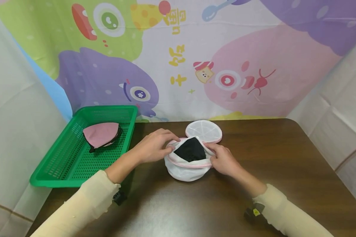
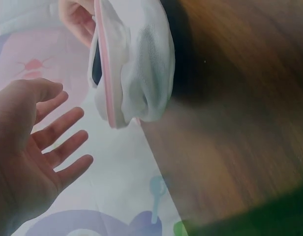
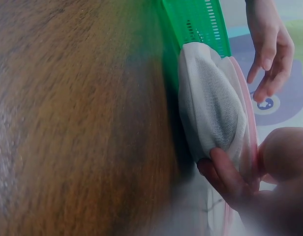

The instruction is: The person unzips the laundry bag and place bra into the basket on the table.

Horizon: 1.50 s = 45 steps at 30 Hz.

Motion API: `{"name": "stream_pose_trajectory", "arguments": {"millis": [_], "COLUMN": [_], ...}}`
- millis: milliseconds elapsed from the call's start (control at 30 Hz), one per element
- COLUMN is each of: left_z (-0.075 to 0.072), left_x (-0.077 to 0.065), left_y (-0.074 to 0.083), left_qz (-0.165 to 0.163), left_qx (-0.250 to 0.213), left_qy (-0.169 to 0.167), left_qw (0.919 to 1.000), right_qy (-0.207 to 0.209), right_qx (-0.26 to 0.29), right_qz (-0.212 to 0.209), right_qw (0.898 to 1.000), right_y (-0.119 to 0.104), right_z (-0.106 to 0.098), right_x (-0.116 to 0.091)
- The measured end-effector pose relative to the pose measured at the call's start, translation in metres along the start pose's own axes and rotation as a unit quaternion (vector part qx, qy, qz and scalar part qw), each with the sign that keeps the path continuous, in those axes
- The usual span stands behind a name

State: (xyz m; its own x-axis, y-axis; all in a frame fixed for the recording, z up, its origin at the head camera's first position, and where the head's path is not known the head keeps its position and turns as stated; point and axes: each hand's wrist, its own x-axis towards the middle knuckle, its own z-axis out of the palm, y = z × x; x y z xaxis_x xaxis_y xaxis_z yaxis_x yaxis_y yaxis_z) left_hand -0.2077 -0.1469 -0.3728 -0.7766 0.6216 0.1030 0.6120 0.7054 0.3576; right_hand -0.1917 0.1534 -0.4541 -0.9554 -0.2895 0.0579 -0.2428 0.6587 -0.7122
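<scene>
A round white mesh laundry bag (image 1: 187,172) with pink zipper trim stands open on the table. Inside it lies a black cloth item (image 1: 192,150), its upper part showing in the bag's mouth. My right hand (image 1: 224,160) pinches the bag's right rim, with the thumb at the edge and fingers against the mesh in the right wrist view. At the left rim is my left hand (image 1: 155,144); its fingers (image 2: 68,128) are spread and relaxed, apart from the bag in the left wrist view. The bag's round mesh lid (image 1: 204,129) lies flipped back behind it.
A green plastic basket (image 1: 56,179) stands at the left, holding a pink folded cloth item (image 1: 101,134) with black edging. The brown wooden table (image 1: 270,148) ends at a cartoon-printed curtain (image 1: 178,102) at the back.
</scene>
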Motion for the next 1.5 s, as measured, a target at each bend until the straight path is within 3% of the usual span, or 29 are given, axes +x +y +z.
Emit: {"name": "stream_pose_trajectory", "arguments": {"millis": [433, 800, 1267, 1333, 1500], "left_z": [0.01, 0.021, 0.034, 0.035, 0.037], "left_x": [0.006, 0.007, 0.009, 0.009, 0.009], "left_y": [0.007, 0.009, 0.01, 0.009, 0.009], "left_qz": [0.02, 0.026, 0.031, 0.024, -0.001], "left_qx": [-0.016, -0.025, -0.038, -0.038, -0.047], "left_qy": [-0.026, -0.028, -0.031, -0.033, -0.043], "left_qw": [0.9993, 0.9989, 0.9983, 0.9985, 0.998], "right_qy": [0.011, -0.003, 0.004, 0.004, 0.016], "right_qx": [0.008, -0.004, -0.006, 0.003, 0.009], "right_qz": [-0.022, 0.005, -0.003, -0.011, -0.041], "right_qw": [1.0, 1.0, 1.0, 1.0, 0.999], "right_y": [0.007, 0.001, 0.003, 0.006, 0.039], "right_z": [0.002, 0.0, 0.002, 0.002, 0.015], "right_x": [0.0, 0.0, -0.001, 0.0, 0.01]}}
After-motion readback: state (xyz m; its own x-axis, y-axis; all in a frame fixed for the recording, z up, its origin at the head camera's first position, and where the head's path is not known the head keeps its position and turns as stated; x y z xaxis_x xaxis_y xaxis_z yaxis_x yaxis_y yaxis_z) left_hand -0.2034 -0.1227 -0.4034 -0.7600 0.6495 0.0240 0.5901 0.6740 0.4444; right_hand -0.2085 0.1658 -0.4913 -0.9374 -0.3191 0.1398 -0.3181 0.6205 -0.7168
